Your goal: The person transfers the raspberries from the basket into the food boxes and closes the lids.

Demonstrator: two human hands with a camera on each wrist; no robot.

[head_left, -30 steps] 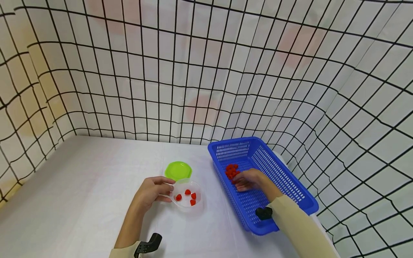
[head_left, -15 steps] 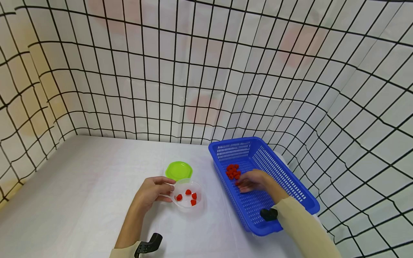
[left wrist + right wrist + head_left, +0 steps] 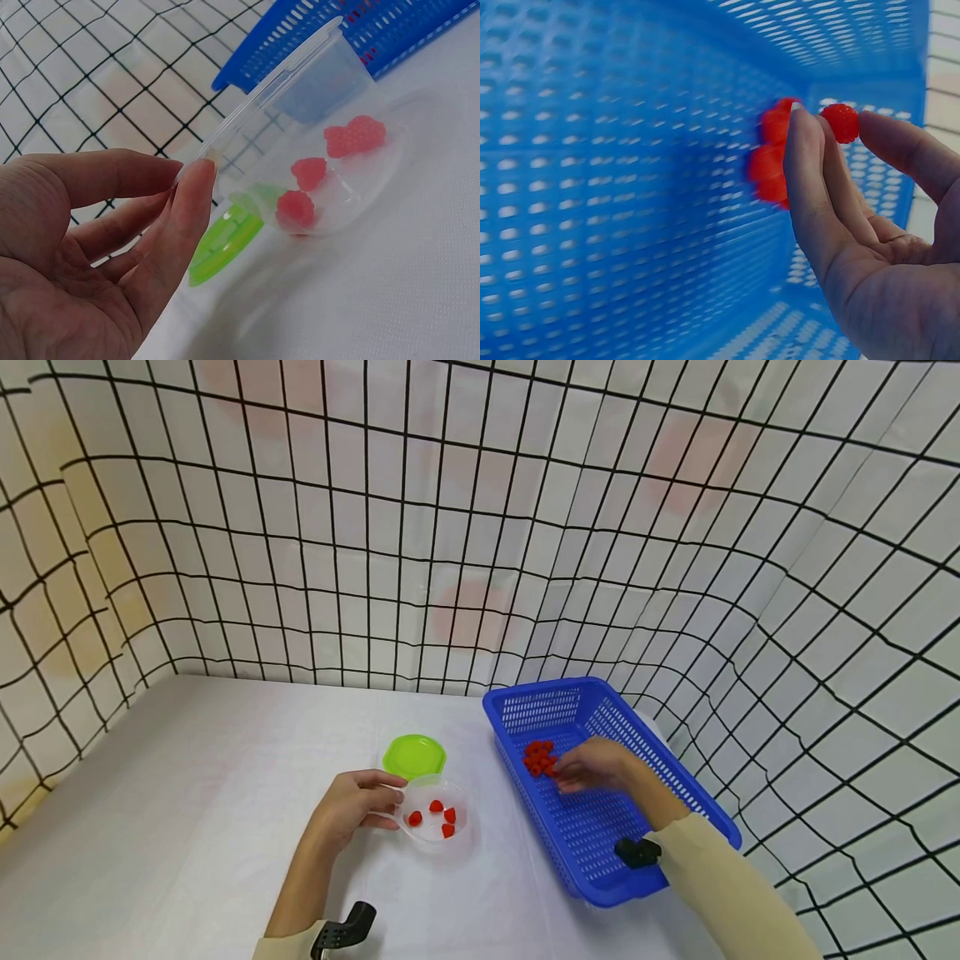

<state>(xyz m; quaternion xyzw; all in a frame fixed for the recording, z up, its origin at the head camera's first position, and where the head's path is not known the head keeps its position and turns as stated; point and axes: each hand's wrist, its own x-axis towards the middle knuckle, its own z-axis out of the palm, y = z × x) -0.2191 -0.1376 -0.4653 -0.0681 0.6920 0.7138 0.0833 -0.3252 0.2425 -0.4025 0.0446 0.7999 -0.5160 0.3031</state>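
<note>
My left hand [image 3: 352, 808] pinches the rim of a clear plastic tub [image 3: 311, 86] standing on the white table. Several red raspberries [image 3: 297, 208] lie on the tub's floor. Inside the blue basket, my right hand [image 3: 596, 766] is raised a little above the bottom. Between its thumb and fingertips it pinches a single raspberry [image 3: 841, 123], best seen in the right wrist view. A pile of raspberries [image 3: 537, 759] sits by the basket's left side, just left of that hand and partly hidden behind its fingers in the right wrist view.
A green lid [image 3: 415, 756] lies flat just behind the tub. The blue basket [image 3: 521, 800], with slotted walls, stands at the right of the white table [image 3: 202, 793]. Black grid netting [image 3: 345, 552] over white cloth closes off the back and sides.
My right hand has lifted slightly from the basket's bottom, with a raspberry between its fingers. The left hand and the tub have stayed in place.
</note>
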